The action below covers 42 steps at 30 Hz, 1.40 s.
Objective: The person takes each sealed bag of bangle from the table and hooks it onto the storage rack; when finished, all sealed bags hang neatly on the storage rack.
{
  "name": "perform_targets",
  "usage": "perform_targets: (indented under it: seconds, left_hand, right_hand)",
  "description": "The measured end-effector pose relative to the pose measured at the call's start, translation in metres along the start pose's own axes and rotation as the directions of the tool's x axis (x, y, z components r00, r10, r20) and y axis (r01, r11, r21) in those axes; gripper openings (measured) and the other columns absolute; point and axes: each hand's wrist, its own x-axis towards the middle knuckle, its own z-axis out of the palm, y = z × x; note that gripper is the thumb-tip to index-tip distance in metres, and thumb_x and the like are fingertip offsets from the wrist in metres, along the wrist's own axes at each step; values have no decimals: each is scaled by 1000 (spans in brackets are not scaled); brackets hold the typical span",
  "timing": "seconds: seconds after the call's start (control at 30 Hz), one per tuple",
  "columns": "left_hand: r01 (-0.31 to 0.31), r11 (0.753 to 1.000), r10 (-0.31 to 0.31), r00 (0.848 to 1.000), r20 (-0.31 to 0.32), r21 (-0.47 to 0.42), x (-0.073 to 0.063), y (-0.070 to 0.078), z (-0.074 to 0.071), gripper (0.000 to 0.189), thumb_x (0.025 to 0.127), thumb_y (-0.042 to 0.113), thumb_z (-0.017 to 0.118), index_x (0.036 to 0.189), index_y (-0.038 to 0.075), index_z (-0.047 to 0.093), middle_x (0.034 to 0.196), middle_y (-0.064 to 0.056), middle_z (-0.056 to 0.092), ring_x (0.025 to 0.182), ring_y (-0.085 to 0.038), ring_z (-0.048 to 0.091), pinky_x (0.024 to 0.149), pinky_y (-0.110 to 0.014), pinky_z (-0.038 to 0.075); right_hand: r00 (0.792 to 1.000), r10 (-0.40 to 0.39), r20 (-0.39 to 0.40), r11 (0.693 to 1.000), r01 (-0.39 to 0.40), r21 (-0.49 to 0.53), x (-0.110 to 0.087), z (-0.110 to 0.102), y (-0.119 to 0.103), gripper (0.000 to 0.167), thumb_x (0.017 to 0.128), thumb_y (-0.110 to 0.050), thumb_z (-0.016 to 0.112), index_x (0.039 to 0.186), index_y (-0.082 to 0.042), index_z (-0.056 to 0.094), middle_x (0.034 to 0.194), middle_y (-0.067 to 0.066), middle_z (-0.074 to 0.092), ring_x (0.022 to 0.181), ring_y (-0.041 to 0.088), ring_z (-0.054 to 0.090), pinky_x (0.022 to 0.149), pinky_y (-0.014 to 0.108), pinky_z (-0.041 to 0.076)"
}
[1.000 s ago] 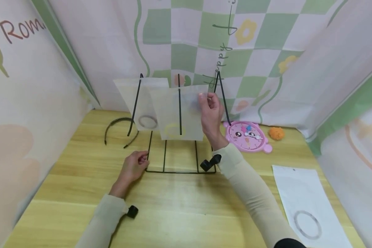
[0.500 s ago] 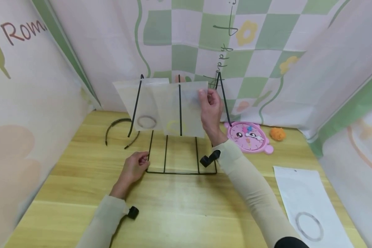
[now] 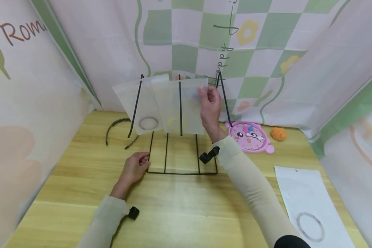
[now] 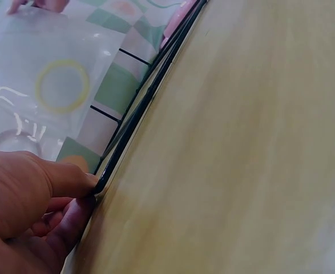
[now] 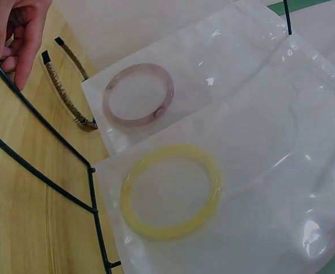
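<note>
My right hand (image 3: 211, 106) pinches the upper right corner of a clear plastic bag (image 3: 190, 110) holding a yellow bangle (image 5: 217, 182). This bag is up at the middle hook of a black wire rack (image 3: 182, 173), whose bar shows over it. To its left, partly overlapped by it, a second bag (image 3: 141, 100) with a pale purple bangle (image 5: 168, 85) hangs tilted at the left hook. Down at the rack's near left base corner, my left hand (image 3: 134, 167) pinches the base wire between thumb and fingers, as the left wrist view shows.
Behind the rack's left side lies a dark coiled headband (image 3: 119, 120). A pink toy clock (image 3: 248, 136) and a small orange ball (image 3: 278, 134) are at the back right. Another bag (image 3: 297, 193) with a greyish bangle lies flat at the right. The rack's right hook (image 3: 224, 98) rises beside the clock.
My right hand has raised the yellow bangle's bag a little along the middle hook. The purple bangle's bag has swung to a slant. My left hand stays on the rack's base.
</note>
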Motion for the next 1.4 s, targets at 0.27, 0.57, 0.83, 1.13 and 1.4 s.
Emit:
perform_targets:
  seconds: [0.27, 0.57, 0.83, 1.13, 1.4]
  left_hand:
    - [0, 1000, 0, 1000, 2, -2, 1, -1, 0, 38, 86, 1, 70, 123, -6, 62, 97, -12, 61, 86, -21, 61, 76, -30, 56]
    - [6, 1000, -6, 1000, 6, -5, 0, 0, 0, 37, 87, 1, 69, 122, -6, 62, 96, -12, 62, 86, -21, 61, 75, -30, 56]
    - [13, 1000, -13, 1000, 7, -8, 0, 2, 0, 39, 87, 2, 69, 124, -5, 62, 97, -12, 61, 87, -21, 61, 76, -30, 56]
    - [26, 1000, -26, 999, 30, -8, 0, 4, 4, 40, 87, 3, 69, 126, -4, 60, 100, -11, 61, 89, -21, 61, 78, -30, 56]
    - [6, 1000, -6, 1000, -2, 6, -1, 3, 2, 39, 85, 0, 70, 123, -5, 62, 98, -12, 62, 88, -22, 62, 78, -32, 57]
  right_hand:
    - [1000, -2, 14, 1000, 2, 19, 2, 1, 2, 16, 96, -14, 62, 104, 1, 62, 90, -4, 65, 77, 12, 56, 67, 23, 45]
    - [998, 47, 44, 998, -45, -43, -2, -10, 7, 21, 100, -17, 55, 111, -1, 62, 103, 2, 63, 92, 14, 56, 80, 25, 47]
    - [993, 97, 62, 995, -99, 30, -17, -43, 11, 30, 104, -24, 44, 119, -2, 58, 113, 13, 63, 107, 21, 61, 97, 38, 51]
    - [996, -83, -13, 991, 84, 104, -44, -101, 3, 19, 100, -7, 47, 100, 1, 64, 88, 13, 68, 81, 20, 64, 75, 29, 53]
    - [964, -265, -13, 964, 265, 5, -69, -146, 4, 28, 96, -4, 44, 97, 21, 57, 86, 7, 66, 78, 16, 60, 69, 26, 49]
